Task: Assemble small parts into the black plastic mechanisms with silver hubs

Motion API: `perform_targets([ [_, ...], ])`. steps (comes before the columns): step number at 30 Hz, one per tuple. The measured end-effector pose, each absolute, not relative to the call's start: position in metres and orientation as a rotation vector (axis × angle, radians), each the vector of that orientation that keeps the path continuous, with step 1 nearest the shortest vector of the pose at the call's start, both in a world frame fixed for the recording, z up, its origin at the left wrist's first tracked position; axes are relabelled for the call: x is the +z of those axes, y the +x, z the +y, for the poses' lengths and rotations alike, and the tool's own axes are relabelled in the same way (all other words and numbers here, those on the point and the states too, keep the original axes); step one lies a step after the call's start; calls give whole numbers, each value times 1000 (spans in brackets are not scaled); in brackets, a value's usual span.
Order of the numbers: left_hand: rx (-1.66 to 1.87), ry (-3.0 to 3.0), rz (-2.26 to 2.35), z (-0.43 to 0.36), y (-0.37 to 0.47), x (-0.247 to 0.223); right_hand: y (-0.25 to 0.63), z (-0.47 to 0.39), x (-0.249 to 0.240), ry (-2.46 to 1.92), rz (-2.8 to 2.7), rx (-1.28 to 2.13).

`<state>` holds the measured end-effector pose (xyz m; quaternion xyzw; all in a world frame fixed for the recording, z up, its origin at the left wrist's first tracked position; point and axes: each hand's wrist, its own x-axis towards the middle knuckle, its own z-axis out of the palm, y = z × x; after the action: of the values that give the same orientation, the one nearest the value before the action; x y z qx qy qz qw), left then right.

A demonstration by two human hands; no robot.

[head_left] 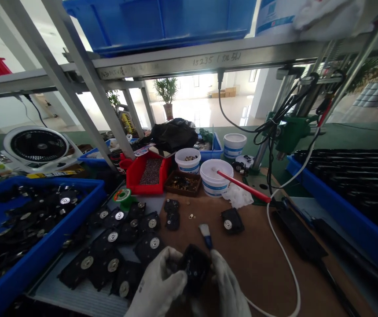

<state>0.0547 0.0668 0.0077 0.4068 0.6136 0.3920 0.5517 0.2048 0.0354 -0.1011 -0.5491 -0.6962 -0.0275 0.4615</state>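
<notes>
My left hand [160, 284], in a pale work glove, grips a black part [194, 267] between thumb and fingers at the bottom centre. On the right side of that part is my gloved right hand [226, 281], its fingers pointing up beside the blue handle of a brush [205, 233]; whether it holds the brush is unclear. The brush's pale bristles point away from me. A black part with a silver disc [233, 221] lies on the brown board [251, 259]. Small brass pieces [191, 216] lie beyond the brush.
Several black parts [112, 237] cover the left mat. Behind the board stand a red bin [151, 174], a brown tray [182, 182] and a white tub [215, 176] with a red-handled tool. Blue crates [86, 200] flank both sides; a white cable crosses the right.
</notes>
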Motion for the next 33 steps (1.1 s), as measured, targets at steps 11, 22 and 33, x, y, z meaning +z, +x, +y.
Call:
perform_targets([
  [11, 886, 864, 1230, 56, 37, -9, 225, 41, -80, -1128, -1793, 511],
  [22, 823, 1011, 975, 46, 12, -30, 252, 46, -75, -1152, -1773, 1000],
  [33, 997, 999, 804, 52, 11, -73, 243, 67, -41, -1284, -2007, 839],
])
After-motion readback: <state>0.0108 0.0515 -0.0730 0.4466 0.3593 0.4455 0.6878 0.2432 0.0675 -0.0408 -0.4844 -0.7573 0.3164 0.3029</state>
